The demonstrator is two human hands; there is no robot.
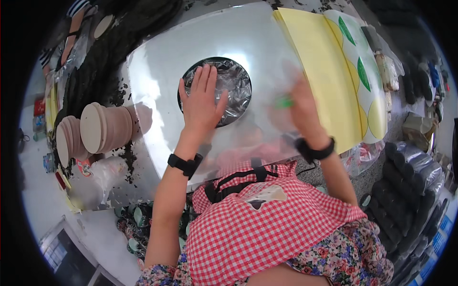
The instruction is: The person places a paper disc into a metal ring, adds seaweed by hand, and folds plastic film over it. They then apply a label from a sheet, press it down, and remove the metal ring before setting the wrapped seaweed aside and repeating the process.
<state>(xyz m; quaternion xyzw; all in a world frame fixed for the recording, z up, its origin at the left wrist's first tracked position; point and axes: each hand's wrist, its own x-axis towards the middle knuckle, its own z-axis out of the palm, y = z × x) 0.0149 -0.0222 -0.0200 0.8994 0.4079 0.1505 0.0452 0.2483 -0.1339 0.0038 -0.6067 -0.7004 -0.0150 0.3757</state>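
Note:
A round dark disc (234, 89) in crinkled, shiny clear film lies flat on a glossy reflective sheet (168, 57). My left hand (202, 94) rests palm down on the disc, fingers spread slightly, covering its left part. To the right of the disc is my right hand (302, 103), strongly blurred, apparently pinching a small green-marked piece (283, 102). It hovers near the left edge of a stack of yellow sheets (322, 68). On the stack's right side, a label sheet (361, 64) carries round labels with green leaf-shaped marks. Both my wrists wear black bands.
Two stacks of pale round discs (107, 123) stand left of the sheet, near crumpled clear plastic (109, 173). Dark crumbs (120, 94) are scattered around. Another person's arm (71, 37) reaches in at upper left. Rows of dark discs (397, 193) lie stacked at right.

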